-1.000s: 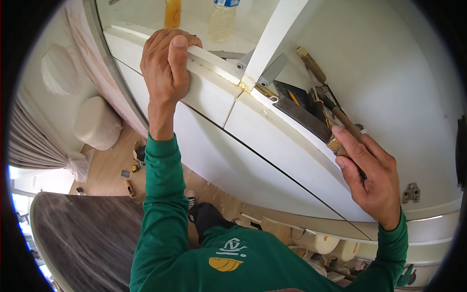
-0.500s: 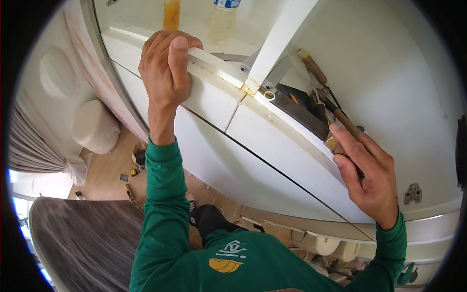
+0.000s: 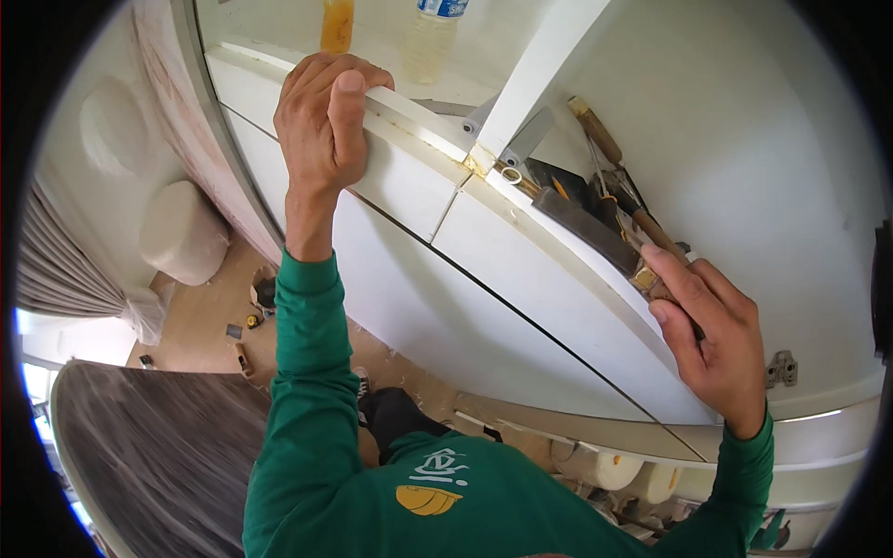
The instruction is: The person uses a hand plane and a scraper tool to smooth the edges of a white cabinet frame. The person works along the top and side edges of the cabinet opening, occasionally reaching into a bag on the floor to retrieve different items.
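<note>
We have our left hand [image 3: 321,126] hooked over the front edge of the white cabinet top [image 3: 409,116], the fingers [image 3: 349,102] curled together and pressed down on that edge, thumb side toward us. Our right hand [image 3: 712,339] is at the same edge farther right, fingers pressed together around the wooden handle of a tool [image 3: 651,265] that lies among other tools on the surface; the fingertips cover part of it, so we cannot tell exactly which tool it is. Just beyond lie a dark flat block [image 3: 581,219], a wooden-handled chisel [image 3: 600,135] and some pliers-like metal pieces. A white upright panel [image 3: 539,74] stands on the surface between our hands.

At the back of the surface stand two bottles: one with orange liquid [image 3: 337,23] on the left, and a clear plastic one [image 3: 430,42] with a blue-and-white label band round its upper part, just right of it. Below us hang white cabinet doors [image 3: 521,307], and a small metal hinge plate [image 3: 779,369] sits on the white board near our right wrist. On the wooden floor [image 3: 200,321] lie small scraps, beside a round white stool [image 3: 181,232].
</note>
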